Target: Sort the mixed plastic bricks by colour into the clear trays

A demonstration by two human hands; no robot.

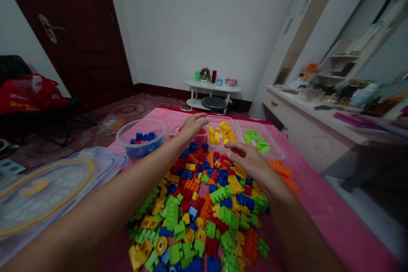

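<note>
A large heap of mixed toy building blocks in red, blue, green, yellow and orange covers the pink cloth. My left hand is stretched over the clear container with red blocks, fingers extended toward the container of yellow blocks. Nothing shows in that hand. Above the heap's far right side, just before the yellow blocks' container, my right hand has its fingers apart and seems to hold nothing. Green blocks lie in a clear container at the right, and a round tub at the left holds blue blocks.
Orange blocks lie on the pink cloth to the right. Clear plastic lids or boxes are at the left. Farther off stand a small white table, a dark red door and a cluttered white dresser.
</note>
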